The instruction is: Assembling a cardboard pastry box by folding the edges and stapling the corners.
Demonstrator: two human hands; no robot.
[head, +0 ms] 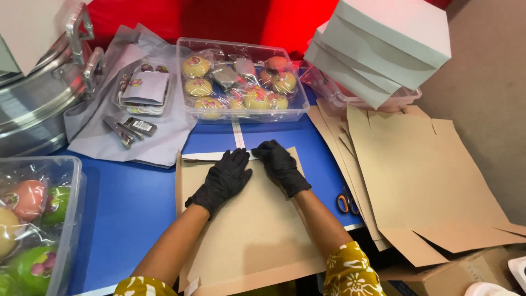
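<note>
A flat brown cardboard sheet (249,230) lies on the blue table in front of me, its far edge folded over to show a white strip. Both hands wear black gloves. My left hand (222,180) presses flat on the sheet near its far edge, fingers spread. Beside it, my right hand (280,164) presses with bent fingers on the folded far edge. Neither hand grips anything.
A clear tray (183,74) of wrapped round cakes stands beyond the sheet. Grey bags (137,123) and a metal pot (38,93) are at the left, another bin (74,203) of cakes near left. Flat cardboard blanks (422,175), stacked white boxes (378,49) and scissors (347,201) lie at the right.
</note>
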